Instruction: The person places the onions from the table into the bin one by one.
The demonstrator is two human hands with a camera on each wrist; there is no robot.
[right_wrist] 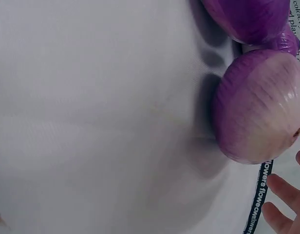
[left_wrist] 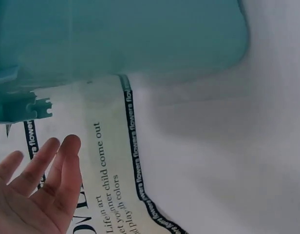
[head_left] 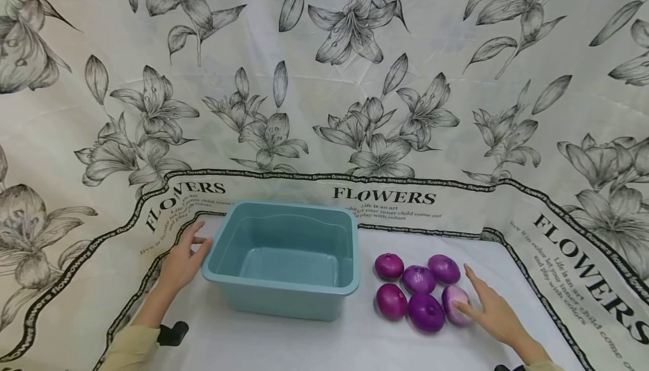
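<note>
A teal plastic tub point(head_left: 281, 298) stands on the white table. My left hand point(head_left: 183, 259) is beside the tub's left wall, fingers extended and holding nothing. In the left wrist view, a gap shows between the left hand point(left_wrist: 40, 190) and the tub point(left_wrist: 125, 39). Several red onions sit grouped to the right of the tub. The rightmost is a paler onion point(head_left: 454, 305), with a deep purple onion point(head_left: 426, 313) beside it. My right hand point(head_left: 490, 308) is at the pale onion's right side, fingers spread. Its thumb overlaps that onion in the head view; contact is unclear.
Toward the back of the group are a round onion point(head_left: 389, 266), a striped onion point(head_left: 418, 280) and another onion point(head_left: 444, 269). A magenta onion point(head_left: 391, 302) is nearest the tub. Floral cloth point(head_left: 385, 117) rises behind and along both sides of the table.
</note>
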